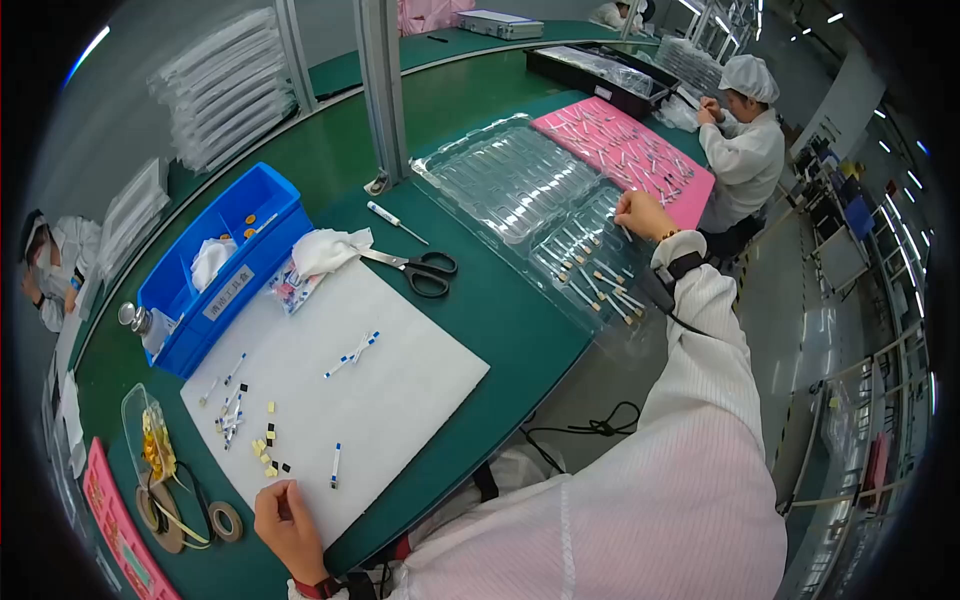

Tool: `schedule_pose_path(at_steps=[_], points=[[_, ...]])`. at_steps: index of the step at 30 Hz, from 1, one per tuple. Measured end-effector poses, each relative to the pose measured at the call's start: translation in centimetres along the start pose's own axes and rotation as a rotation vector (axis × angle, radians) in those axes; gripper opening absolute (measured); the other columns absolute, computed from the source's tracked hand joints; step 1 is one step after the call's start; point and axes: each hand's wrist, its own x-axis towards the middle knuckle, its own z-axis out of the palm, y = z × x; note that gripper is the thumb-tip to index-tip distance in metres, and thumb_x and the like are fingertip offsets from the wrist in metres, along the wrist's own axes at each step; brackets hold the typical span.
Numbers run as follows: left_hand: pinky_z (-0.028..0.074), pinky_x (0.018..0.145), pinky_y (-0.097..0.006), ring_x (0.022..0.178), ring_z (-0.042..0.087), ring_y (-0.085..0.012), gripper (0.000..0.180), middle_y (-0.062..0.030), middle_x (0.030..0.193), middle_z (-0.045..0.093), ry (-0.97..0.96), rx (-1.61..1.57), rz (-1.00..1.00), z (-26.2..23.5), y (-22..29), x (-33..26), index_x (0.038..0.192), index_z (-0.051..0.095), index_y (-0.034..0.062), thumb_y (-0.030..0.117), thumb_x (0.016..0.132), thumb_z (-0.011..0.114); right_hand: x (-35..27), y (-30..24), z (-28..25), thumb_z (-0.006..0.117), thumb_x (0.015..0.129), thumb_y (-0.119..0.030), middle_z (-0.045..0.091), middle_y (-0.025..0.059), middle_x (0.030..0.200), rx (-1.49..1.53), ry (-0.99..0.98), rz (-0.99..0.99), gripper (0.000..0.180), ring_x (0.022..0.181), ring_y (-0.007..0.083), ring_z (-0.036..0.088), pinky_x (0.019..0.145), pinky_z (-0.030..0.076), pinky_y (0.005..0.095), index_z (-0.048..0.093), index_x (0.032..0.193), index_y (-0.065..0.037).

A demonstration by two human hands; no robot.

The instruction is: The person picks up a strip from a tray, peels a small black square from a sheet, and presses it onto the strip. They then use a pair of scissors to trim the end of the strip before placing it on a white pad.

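My right hand [640,214] reaches over a clear plastic tray [500,195], its fingers pinching what looks like a small white strip [627,233]. Several similar strips with tan ends [582,292] lie in the tray's near part, just below that hand. My left hand [287,522] rests at the near edge of a white foam sheet [390,400], fingers curled; whether anything is in them is hidden. Closest to it are small yellow and black pads [264,450]. A white strip with blue ends [335,466] lies alone on the sheet; more [232,415] lie in a loose group.
A blue bin [225,270], black-handled scissors [415,268] and a screwdriver [397,222] are on the green table. Tape rolls [225,521] lie at left near a clear box [148,435]. A pink mat [630,150] holds many strips; a co-worker [745,140] sits beyond.
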Motion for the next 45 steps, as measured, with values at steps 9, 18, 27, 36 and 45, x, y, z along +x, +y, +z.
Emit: schedule_pose_path(at_steps=[9, 18, 27, 36, 45], points=[[0.043, 0.059, -0.027, 0.065, 0.054, -0.0129, 0.01, -0.0075, 0.08, 0.061, 0.0, 0.014, 0.005, 0.1, -0.1, -0.2, 0.094, 0.064, -0.0039, 0.005, 0.099, 0.066, -1.0, -1.8, -0.2, 0.071, 0.091, -0.011, 0.074, 0.0105, 0.091, 0.886, 0.117, 0.091, 0.024, 0.08, 0.0219, 0.074, 0.074, 0.061, 0.0314, 0.073, 0.111, 0.003], [0.044, 0.06, -0.027, 0.067, 0.055, -0.0136, 0.008, -0.0082, 0.082, 0.062, 0.007, 0.003, 0.002, -0.1, 0.0, -0.1, 0.095, 0.064, -0.0041, 0.003, 0.099, 0.065, -2.5, -4.9, 1.9, 0.07, 0.086, 0.0, 0.072, 0.0139, 0.086, 0.931, 0.095, 0.327, 0.012, 0.072, 0.0225, 0.074, 0.064, 0.064, 0.0332, 0.068, 0.095, 0.007], [0.044, 0.061, -0.027, 0.068, 0.056, -0.0143, 0.008, -0.0086, 0.083, 0.062, -0.009, 0.011, 0.002, -0.1, -0.1, -0.1, 0.095, 0.064, -0.0043, 0.003, 0.098, 0.065, -2.9, -5.2, 1.9, 0.072, 0.083, -0.003, 0.071, 0.017, 0.074, 0.753, 0.104, 0.367, 0.013, 0.06, 0.0241, 0.073, 0.055, 0.063, 0.0339, 0.069, 0.085, 0.009], [0.044, 0.061, -0.028, 0.068, 0.056, -0.0155, 0.008, -0.0092, 0.082, 0.06, -0.001, 0.016, 0.016, 0.2, 0.1, 0.1, 0.095, 0.064, -0.0046, 0.003, 0.098, 0.065, -0.2, 1.9, -0.6, 0.073, 0.08, -0.025, 0.076, 0.019, 0.083, 0.043, 0.5, 0.233, 0.021, 0.078, 0.0328, 0.076, 0.074, 0.061, 0.0439, 0.081, 0.087, -0.007], [0.039, 0.061, -0.023, 0.067, 0.047, -0.0081, 0.013, -0.0041, 0.079, 0.058, 0.007, 0.018, 0.012, 0.5, 0.1, 0.3, 0.094, 0.062, -0.0051, 0.006, 0.101, 0.063, 4.5, 10.4, -2.5, 0.078, 0.077, -0.026, 0.075, 0.0246, 0.101, -0.221, 0.384, 0.467, 0.028, 0.099, 0.0404, 0.074, 0.087, 0.06, 0.046, 0.079, 0.094, -0.003]])
